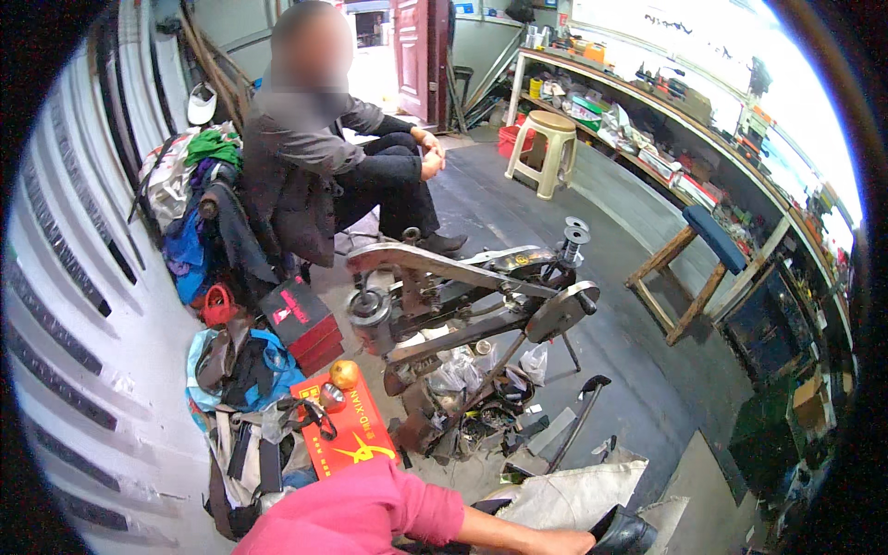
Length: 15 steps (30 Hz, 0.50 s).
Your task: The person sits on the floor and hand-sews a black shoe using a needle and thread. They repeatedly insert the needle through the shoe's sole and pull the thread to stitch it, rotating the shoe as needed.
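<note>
My left arm, in a pink sleeve pushed up to the elbow, reaches rightward along the bottom of the head view. My left hand (572, 542) is at the lower edge, against the opening of a black leather shoe (627, 531). Its fingers are hidden, so I cannot tell whether they grip the shoe. Pale cloth (578, 495) lies under and behind the hand and shoe. My right hand is out of view. Ahead stands an old metal hand-crank sewing machine (462, 310) with a round wheel and a thread spool on top.
A red box (338, 435) to the left carries a round yellow fruit (343, 374) and small items. Beyond it are a black-and-red case (301, 324) and bags. A seated person (310, 157), a beige stool (542, 153), a blue-topped wooden stool (712, 239) and a cluttered workbench (638, 97) stand farther off.
</note>
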Motion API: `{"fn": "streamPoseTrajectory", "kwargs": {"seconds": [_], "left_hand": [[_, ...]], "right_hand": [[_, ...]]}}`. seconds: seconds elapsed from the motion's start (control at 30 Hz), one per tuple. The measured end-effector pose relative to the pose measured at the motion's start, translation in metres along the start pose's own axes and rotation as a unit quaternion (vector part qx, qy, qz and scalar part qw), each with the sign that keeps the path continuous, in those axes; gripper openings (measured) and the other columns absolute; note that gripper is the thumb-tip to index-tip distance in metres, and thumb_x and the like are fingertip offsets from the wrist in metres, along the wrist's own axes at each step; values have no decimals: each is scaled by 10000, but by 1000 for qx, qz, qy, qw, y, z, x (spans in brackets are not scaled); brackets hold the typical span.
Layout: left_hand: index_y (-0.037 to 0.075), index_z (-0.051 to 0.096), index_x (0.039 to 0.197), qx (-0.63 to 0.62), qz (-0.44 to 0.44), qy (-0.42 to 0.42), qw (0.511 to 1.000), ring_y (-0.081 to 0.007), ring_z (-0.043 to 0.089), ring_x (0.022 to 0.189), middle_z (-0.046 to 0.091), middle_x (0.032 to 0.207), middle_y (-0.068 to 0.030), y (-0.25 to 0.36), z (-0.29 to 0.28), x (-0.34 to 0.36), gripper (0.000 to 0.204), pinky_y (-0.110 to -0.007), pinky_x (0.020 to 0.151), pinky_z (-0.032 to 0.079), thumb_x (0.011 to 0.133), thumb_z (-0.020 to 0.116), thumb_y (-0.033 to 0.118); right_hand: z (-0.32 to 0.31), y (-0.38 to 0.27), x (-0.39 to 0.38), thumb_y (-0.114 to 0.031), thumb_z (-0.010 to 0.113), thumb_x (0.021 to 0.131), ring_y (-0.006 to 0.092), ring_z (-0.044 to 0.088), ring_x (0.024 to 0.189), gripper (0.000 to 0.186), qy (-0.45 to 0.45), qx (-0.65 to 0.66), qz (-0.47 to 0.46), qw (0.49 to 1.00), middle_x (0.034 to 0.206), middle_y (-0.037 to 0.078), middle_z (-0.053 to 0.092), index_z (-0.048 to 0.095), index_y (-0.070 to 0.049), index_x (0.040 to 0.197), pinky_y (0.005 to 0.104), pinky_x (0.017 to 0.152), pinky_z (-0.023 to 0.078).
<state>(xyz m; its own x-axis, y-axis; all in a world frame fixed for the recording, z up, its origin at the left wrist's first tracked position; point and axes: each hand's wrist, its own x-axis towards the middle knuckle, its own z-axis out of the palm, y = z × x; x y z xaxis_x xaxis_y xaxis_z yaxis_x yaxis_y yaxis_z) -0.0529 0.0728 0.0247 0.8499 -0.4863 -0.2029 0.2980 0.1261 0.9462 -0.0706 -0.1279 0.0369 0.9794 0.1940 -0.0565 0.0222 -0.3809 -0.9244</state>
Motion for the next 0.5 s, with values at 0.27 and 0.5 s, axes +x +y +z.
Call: {"fn": "streamPoseTrajectory", "kwargs": {"seconds": [0.27,0.5], "left_hand": [[-20,678,910,-117,-19,83,990,-161,636,632,691,783,-39,-7,24,-1,279,-333,550,509,763,819,171],[-12,661,1003,197,55,142,969,-250,699,833,724,875,-161,-15,29,21,449,-410,747,535,694,804,282]], "right_hand": [[-10,7,8,-201,593,1013,110,493,714,239,-54,28,-39,997,776,7,592,625,-8,876,276,647,418],[-28,7,0,-240,582,1018,112,418,681,287,-59,34,-71,995,722,-13,486,564,-19,835,286,614,370]]}}
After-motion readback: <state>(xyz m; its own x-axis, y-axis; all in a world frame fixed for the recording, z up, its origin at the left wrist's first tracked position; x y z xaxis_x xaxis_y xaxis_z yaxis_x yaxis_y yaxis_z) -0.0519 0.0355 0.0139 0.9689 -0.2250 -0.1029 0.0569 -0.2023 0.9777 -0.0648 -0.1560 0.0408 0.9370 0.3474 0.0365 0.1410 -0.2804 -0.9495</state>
